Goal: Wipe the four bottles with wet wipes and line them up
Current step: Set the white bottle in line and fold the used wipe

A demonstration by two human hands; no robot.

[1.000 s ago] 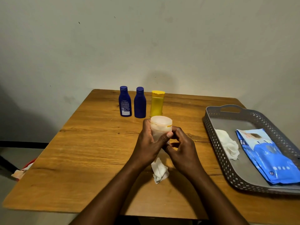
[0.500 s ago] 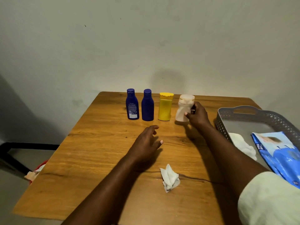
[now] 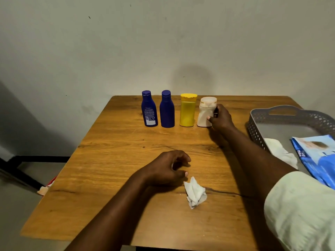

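Note:
Four bottles stand in a row near the table's far edge: a blue bottle with a label, a second blue bottle, a yellow bottle and a whitish bottle at the right end. My right hand grips the whitish bottle from its right side, and the bottle stands on the table. My left hand hovers low over the table's middle with its fingers loosely curled, holding nothing. A crumpled white wipe lies just right of that hand.
A grey perforated tray sits at the right edge of the wooden table. It holds a used white wipe and a blue pack of wet wipes. A wall rises close behind the bottles.
The whitish bottle went from both hands near me to the right end of the row. My left hand let go and drew back beside the wipe on the table.

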